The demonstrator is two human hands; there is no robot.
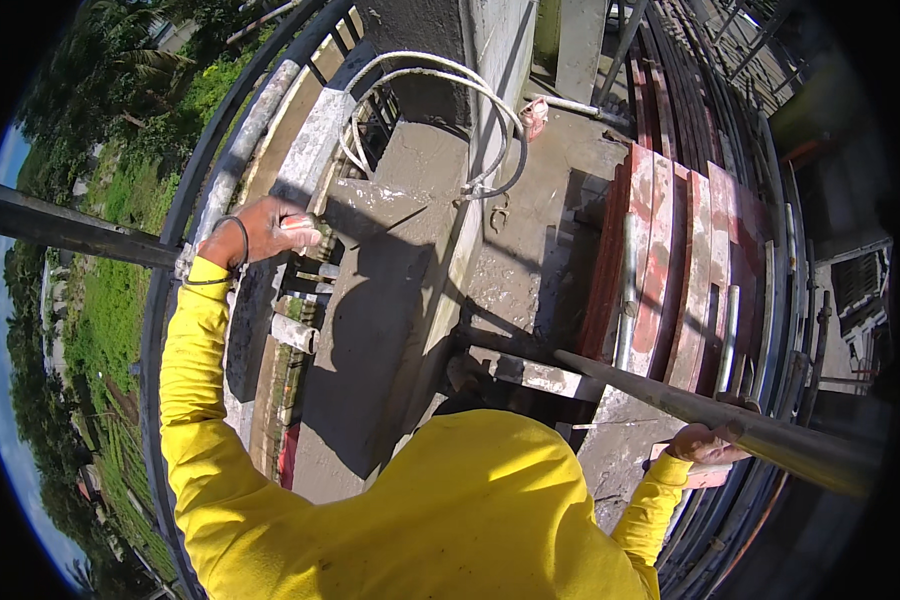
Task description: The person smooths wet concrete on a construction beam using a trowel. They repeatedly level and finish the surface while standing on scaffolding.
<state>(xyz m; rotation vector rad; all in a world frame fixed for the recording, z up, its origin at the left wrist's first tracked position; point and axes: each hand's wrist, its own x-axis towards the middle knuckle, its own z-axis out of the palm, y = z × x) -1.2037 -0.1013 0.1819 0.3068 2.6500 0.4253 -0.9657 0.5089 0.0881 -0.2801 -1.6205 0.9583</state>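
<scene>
My left hand, at the end of a yellow sleeve with dark bands round the wrist, is closed at the edge of the cement-smeared beam on the outer side. What its curled fingers grip, if anything, is hidden. On the right, my right hand is wrapped round a thick grey metal pipe. That pipe slants across from the middle toward the lower right and hides part of the hand. Under the right hand shows a reddish block-like piece.
Red-stained panels lie stacked to the right beside long pipes. A coiled pale hose rests over a concrete ledge ahead. Left of the dark railing, the ground drops to greenery far below. A dark bar juts out leftward.
</scene>
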